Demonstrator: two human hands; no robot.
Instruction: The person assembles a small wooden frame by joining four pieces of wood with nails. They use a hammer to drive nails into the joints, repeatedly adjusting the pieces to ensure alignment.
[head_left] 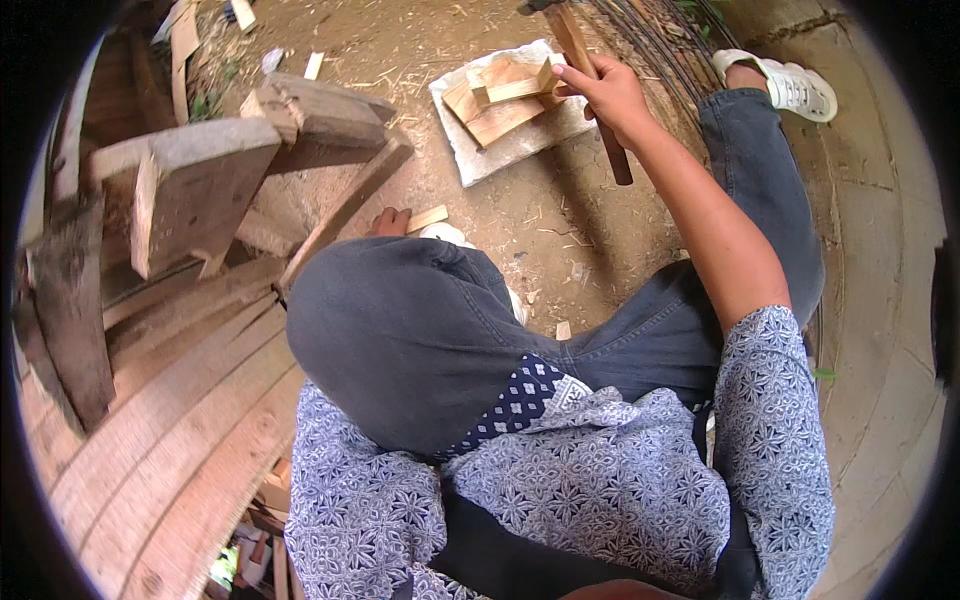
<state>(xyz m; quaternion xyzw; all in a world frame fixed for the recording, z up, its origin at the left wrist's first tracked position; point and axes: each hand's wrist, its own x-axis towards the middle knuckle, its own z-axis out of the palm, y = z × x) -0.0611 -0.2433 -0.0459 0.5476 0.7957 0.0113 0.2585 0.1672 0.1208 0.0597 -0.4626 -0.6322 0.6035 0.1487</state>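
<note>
My right hand (606, 95) grips a hammer (612, 150) by its wooden handle, the head pointing away from me. Its thumb and fingertips also touch a small upright wood block (549, 74). That block stands at the end of a pale wood strip (510, 90), over a flat board (490, 115). Beneath the board lies a whitish stone slab (468, 168) on the ground. My left hand (390, 221) is low beside my left knee, mostly hidden by it. Its fingers are curled at the end of a short wood strip (428, 218).
Rough timber pieces (205, 180) are piled at the left, with a slatted wooden surface (170, 460) below them. Wood shavings and offcuts litter the dirt floor (545, 235). Thin dark rods (665, 50) lie at the upper right, near my shoe (800, 90) and a concrete strip (870, 280).
</note>
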